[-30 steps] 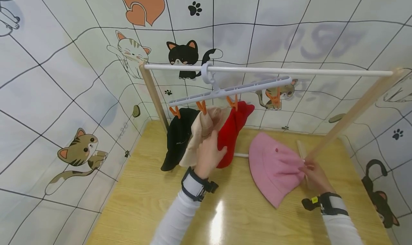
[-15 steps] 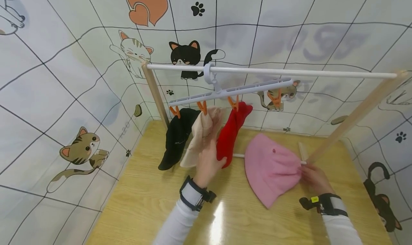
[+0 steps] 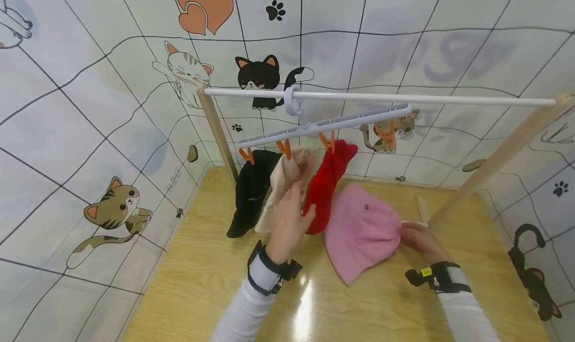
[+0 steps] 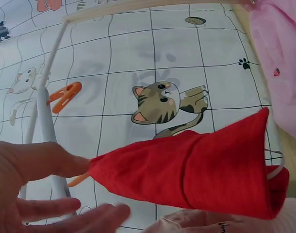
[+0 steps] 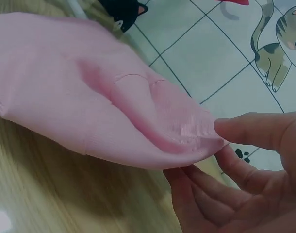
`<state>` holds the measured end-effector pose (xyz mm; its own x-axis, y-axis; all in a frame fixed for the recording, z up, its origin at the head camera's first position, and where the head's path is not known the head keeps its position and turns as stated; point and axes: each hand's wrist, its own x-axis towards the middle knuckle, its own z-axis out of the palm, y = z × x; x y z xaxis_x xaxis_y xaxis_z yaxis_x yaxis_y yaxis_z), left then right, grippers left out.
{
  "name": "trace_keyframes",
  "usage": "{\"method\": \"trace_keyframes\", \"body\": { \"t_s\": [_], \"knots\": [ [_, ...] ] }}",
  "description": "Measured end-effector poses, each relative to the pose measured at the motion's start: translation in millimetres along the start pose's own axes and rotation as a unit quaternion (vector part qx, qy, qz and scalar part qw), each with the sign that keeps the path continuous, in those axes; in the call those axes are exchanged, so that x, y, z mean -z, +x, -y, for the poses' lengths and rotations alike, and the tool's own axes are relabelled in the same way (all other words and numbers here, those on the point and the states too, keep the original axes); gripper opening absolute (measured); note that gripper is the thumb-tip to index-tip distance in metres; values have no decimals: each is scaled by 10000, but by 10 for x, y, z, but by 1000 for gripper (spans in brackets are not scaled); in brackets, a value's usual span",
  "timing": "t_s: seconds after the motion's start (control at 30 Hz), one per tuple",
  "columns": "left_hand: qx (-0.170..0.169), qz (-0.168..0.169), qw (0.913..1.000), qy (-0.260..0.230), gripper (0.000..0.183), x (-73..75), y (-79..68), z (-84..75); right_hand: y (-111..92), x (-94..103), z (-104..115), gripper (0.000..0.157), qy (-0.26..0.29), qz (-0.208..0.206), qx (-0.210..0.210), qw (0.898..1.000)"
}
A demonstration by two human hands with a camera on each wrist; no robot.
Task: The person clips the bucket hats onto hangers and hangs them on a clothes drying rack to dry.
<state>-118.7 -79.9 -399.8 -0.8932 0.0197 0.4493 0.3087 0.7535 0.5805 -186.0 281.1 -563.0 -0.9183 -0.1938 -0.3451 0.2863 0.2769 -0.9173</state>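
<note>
My right hand (image 3: pixel 420 239) pinches the gathered edge of a pink bucket hat (image 3: pixel 361 232), with the thumb on top and fingers below in the right wrist view. My left hand (image 3: pixel 287 224) is beside a red hat (image 3: pixel 324 192) and in front of a beige hat (image 3: pixel 275 192). Its fingers are spread in the left wrist view, with the thumb close to the red hat; contact is unclear. Left of these hangs a black hat (image 3: pixel 247 197). Orange clips (image 3: pixel 285 148) on a pale hanger (image 3: pixel 323 126) hold these three hats. The rightmost orange clip (image 3: pixel 387 133) holds nothing.
The hanger hooks over a white rod (image 3: pixel 404 98) between wooden posts (image 3: pixel 498 157). The rack stands on a wooden table (image 3: pixel 202 282), with a low white bar partly hidden behind the pink hat. Cat-print sheeting (image 3: pixel 112 82) encloses the back and sides.
My right hand has moved left with the pink bucket hat, bringing it close to the red hat. My left hand stays near the beige and red hats, shifting only slightly.
</note>
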Motion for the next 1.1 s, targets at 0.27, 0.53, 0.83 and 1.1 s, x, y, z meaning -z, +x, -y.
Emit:
{"method": "trace_keyframes", "body": {
  "t_s": [0.27, 0.53, 0.83, 1.1],
  "knots": [
    [-577, -144, 9971, -471, 35, -46, 10, -116, 30, -140, 254, 45, 61, -186, 361, 9992],
    [-1010, 232, 9935, -472, 32, -181, 43, -146, -33, -134, 761, 39, -292, -361, 1151, 9923],
    [-1309, 601, 9874, -652, 31, -339, 101, -201, -121, -193, 1251, 37, -1164, -101, 1691, 9786],
    [-1287, 810, 9863, -634, 39, -506, 148, -214, -177, -250, 1502, 17, -1984, -188, 2461, 9485]
  ]
}}
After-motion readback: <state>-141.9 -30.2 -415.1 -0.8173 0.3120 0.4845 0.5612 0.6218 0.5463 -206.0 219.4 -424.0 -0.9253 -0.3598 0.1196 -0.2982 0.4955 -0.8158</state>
